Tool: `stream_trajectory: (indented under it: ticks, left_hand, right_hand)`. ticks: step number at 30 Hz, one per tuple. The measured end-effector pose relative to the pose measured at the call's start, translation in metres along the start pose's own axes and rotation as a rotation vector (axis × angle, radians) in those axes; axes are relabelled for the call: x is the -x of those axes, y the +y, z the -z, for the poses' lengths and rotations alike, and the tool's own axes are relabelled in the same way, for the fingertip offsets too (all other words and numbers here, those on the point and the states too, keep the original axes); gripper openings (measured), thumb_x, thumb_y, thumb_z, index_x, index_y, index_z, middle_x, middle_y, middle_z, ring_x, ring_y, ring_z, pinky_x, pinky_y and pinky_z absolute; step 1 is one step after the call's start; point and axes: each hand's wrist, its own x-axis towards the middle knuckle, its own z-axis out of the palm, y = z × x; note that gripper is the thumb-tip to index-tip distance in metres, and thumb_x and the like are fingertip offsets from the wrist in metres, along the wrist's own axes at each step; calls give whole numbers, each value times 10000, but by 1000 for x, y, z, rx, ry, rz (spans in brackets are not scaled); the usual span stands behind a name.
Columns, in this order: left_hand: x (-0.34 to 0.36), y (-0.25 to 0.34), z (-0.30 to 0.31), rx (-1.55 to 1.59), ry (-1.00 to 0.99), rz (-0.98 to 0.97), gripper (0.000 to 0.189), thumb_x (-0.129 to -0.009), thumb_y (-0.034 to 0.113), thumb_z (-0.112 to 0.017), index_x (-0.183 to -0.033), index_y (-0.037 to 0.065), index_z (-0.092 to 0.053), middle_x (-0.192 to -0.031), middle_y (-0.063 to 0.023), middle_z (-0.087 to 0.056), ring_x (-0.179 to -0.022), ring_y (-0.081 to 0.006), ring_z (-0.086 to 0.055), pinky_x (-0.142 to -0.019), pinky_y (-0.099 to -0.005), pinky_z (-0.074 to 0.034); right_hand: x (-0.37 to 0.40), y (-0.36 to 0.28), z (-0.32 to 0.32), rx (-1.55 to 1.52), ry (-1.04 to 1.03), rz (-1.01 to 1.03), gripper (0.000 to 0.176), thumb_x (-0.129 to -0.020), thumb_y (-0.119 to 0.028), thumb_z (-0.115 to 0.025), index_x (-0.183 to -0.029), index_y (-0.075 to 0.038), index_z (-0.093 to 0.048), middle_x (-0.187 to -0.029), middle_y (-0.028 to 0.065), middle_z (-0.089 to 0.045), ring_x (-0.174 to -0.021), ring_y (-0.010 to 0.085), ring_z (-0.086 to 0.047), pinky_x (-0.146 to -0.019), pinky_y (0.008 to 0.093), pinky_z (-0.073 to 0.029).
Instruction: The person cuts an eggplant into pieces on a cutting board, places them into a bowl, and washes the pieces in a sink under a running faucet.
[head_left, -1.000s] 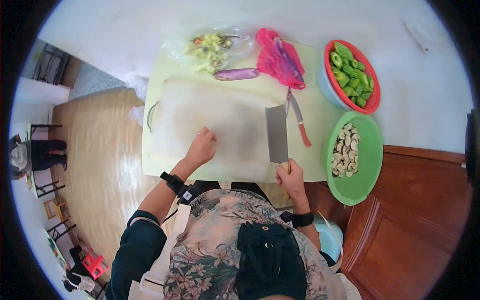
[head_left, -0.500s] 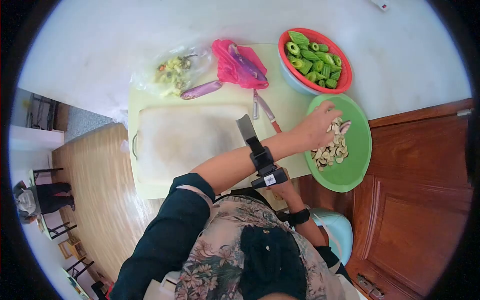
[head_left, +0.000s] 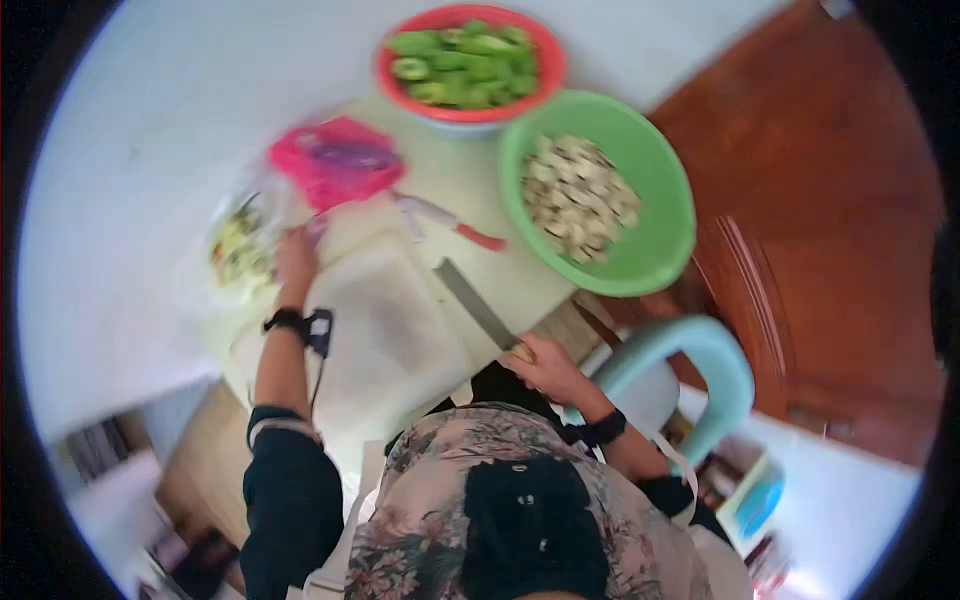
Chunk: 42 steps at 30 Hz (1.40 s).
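White desk (head_left: 130, 150) fills the upper left of the view, with brown wooden panelling (head_left: 820, 230) to the right and a pale blue chair (head_left: 712, 365) tucked beside the person. We see a pale cutting board (head_left: 390, 335) lying on a light green mat (head_left: 520, 280). The right hand (head_left: 545, 368) is clenched round the handle of a cleaver (head_left: 475, 302), whose blade rests flat on the board's right edge and points away from the body. The left hand (head_left: 296, 255) is stretched out to the board's far corner, at a purple aubergine (head_left: 318, 230) beside a clear bag of scraps (head_left: 240, 245). The picture is too blurred for us to tell whether its fingers have closed on anything. Beyond the board lie a pink bag (head_left: 335, 165) and a small red-handled knife (head_left: 450, 222), then a red bowl (head_left: 400, 90) of green pieces and a green bowl (head_left: 670, 240) of pale slices. We judge the main risk to be the cleaver: the view swings toward the left hand (hence the blur), so the blade goes unwatched and could slide off the board's edge or meet a returning wrist. The green bowl also sits close to the desk's edge, where a nudge might tip it.
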Motion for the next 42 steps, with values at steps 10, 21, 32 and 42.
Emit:
stream_trajectory:
  ticks: [10,21,32,42]
  left_hand:
    - [20,9,53,116,158,-329,525,-600,20,-624,-1119,83,-575,-988,-181,-528,-925,-392,-528,-817,-458,-453]
    - [227,6,63,331,-80,-171,549,-641,66,-637,-1168,13,-495,-1011,-190,-491,-935,-385,-515,-808,-458,-450]
    - [248,-18,45,230,23,-274,550,-649,87,-668,-1169,37,-493,-1017,-162,-498,-921,-354,-512,-756,-434,-446]
    - [233,-31,64,147,-129,-1009,291,-668,-24,-547,-935,74,-606,-1061,-62,-544,-1050,-301,-508,-951,-494,-343]
  right_hand:
    - [4,-3,-48,-106,93,-8,343,-817,-221,-585,-1067,11,-545,-667,136,-586,-484,178,-571,-502,332,-475]
    - [-12,-30,-97,42,45,137,348,-824,-196,-596,-1085,26,-537,-670,154,-594,-546,270,-586,-517,359,-456]
    - [-15,-47,-150,331,2,332,338,-815,-232,-567,-1076,-16,-560,-789,242,-604,-766,395,-602,-674,448,-466]
    - [7,-30,-154,231,162,223,342,-816,-255,-577,-1059,-15,-558,-760,219,-616,-722,382,-617,-647,451,-479]
